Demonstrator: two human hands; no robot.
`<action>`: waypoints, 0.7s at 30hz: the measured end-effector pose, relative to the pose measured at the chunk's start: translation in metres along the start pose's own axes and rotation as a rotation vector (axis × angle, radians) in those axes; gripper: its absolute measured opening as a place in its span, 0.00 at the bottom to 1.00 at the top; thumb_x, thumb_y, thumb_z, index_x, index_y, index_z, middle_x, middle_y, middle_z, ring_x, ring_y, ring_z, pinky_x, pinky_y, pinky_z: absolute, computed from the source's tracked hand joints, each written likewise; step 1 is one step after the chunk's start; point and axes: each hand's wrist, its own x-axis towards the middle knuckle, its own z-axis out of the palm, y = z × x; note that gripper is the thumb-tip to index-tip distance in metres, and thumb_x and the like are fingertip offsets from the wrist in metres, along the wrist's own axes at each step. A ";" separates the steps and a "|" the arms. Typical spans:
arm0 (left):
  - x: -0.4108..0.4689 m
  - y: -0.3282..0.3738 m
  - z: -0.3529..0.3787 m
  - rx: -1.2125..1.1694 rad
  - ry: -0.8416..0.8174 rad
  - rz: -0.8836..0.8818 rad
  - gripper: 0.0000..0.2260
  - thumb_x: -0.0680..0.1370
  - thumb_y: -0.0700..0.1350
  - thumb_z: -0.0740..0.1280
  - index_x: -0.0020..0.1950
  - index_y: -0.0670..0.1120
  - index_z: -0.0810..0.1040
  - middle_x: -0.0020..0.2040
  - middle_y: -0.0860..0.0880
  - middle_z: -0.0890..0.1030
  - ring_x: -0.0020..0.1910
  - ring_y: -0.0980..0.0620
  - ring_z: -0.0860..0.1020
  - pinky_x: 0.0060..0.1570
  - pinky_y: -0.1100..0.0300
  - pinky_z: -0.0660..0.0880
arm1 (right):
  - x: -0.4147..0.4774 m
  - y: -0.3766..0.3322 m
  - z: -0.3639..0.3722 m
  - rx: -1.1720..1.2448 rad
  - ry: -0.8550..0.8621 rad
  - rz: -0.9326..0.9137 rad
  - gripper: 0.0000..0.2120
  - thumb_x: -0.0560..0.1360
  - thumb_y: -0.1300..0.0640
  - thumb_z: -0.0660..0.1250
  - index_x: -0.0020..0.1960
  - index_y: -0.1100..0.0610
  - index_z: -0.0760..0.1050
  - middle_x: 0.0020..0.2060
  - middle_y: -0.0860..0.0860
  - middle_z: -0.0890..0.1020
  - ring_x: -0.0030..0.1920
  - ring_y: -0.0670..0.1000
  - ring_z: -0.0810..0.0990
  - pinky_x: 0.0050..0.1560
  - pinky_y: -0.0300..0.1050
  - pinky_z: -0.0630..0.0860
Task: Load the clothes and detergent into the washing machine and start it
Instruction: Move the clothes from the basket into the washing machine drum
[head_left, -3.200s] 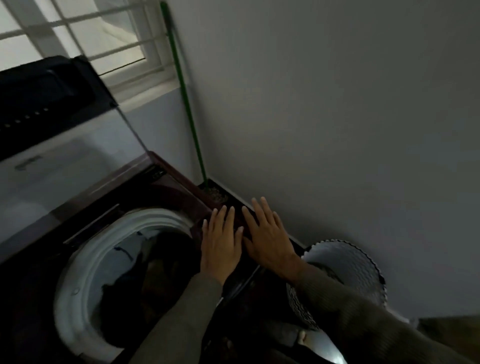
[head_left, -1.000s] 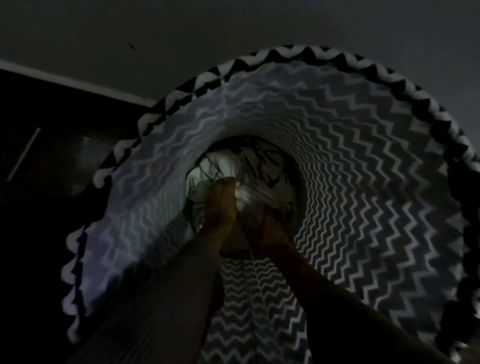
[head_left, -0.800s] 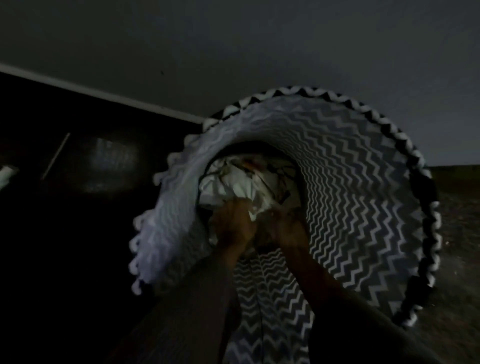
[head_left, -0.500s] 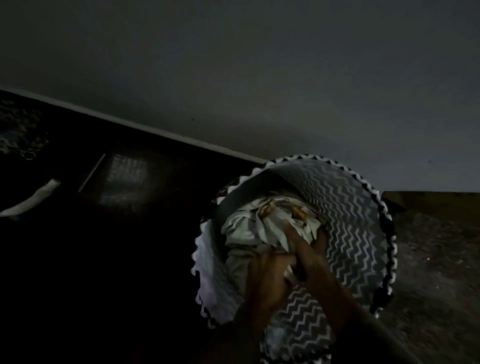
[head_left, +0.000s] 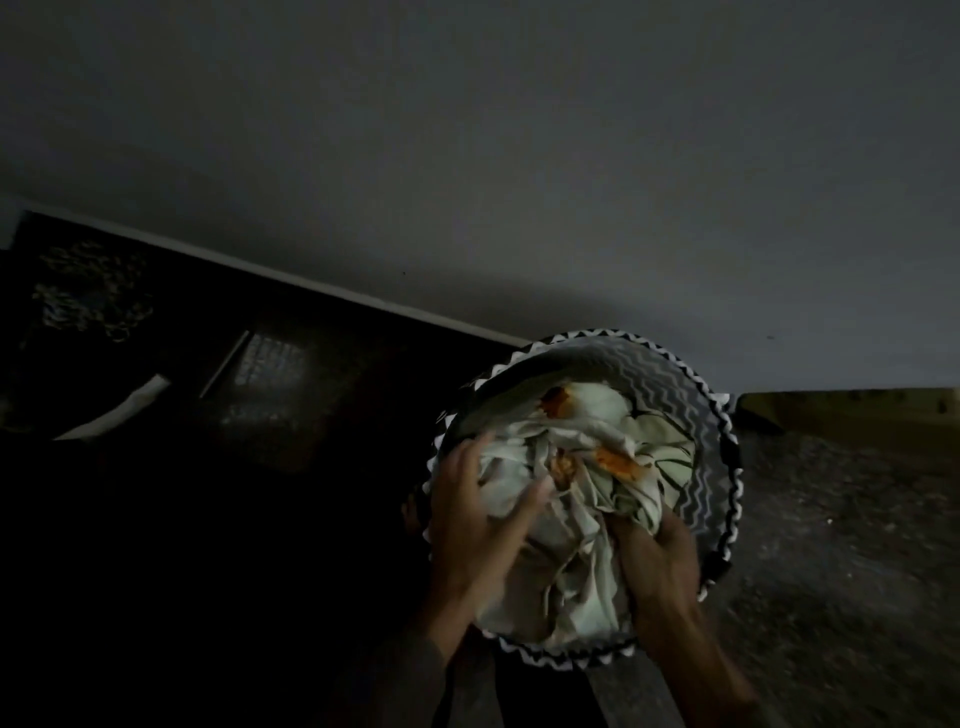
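A bundle of pale cloth with dark stripes and orange patches (head_left: 576, 483) bulges out of the round zigzag-patterned laundry basket (head_left: 714, 467). My left hand (head_left: 475, 512) clasps the bundle's left side, fingers spread over the fabric. My right hand (head_left: 657, 558) grips the bundle from the lower right, its fingers buried in the cloth. The bundle sits at the level of the basket's rim. The washing machine's dark top (head_left: 260, 395) lies to the left, very dim; its drum is out of view.
A plain grey wall (head_left: 519, 156) fills the upper half. Rough dark floor (head_left: 841, 545) spreads right of the basket. A pale strip (head_left: 117, 408) and a faint window reflection (head_left: 270, 358) show on the machine's top.
Both hands went from the machine's top down into the basket, gripped the cloth at its bottom and have raised it to the rim. The view has pulled back from the basket.
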 end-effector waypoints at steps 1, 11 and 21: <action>0.005 0.002 -0.002 -0.040 0.010 -0.119 0.35 0.67 0.69 0.73 0.71 0.64 0.67 0.72 0.60 0.66 0.70 0.63 0.66 0.67 0.64 0.68 | -0.015 -0.006 -0.004 0.022 -0.042 -0.061 0.08 0.77 0.54 0.70 0.53 0.45 0.84 0.48 0.45 0.86 0.54 0.50 0.83 0.60 0.54 0.78; -0.019 0.103 -0.019 0.064 -0.471 -0.295 0.53 0.55 0.64 0.81 0.76 0.57 0.63 0.72 0.60 0.67 0.72 0.57 0.65 0.73 0.56 0.64 | -0.103 -0.055 -0.026 -0.147 -0.578 -0.286 0.19 0.77 0.69 0.66 0.45 0.46 0.83 0.42 0.39 0.85 0.44 0.38 0.82 0.43 0.31 0.75; -0.037 0.137 -0.025 -0.052 -0.003 -0.487 0.15 0.78 0.36 0.68 0.64 0.35 0.74 0.61 0.38 0.77 0.60 0.40 0.76 0.60 0.53 0.72 | -0.161 -0.077 -0.045 -0.196 -0.654 -0.350 0.44 0.62 0.38 0.80 0.72 0.43 0.64 0.63 0.40 0.79 0.62 0.41 0.77 0.64 0.48 0.75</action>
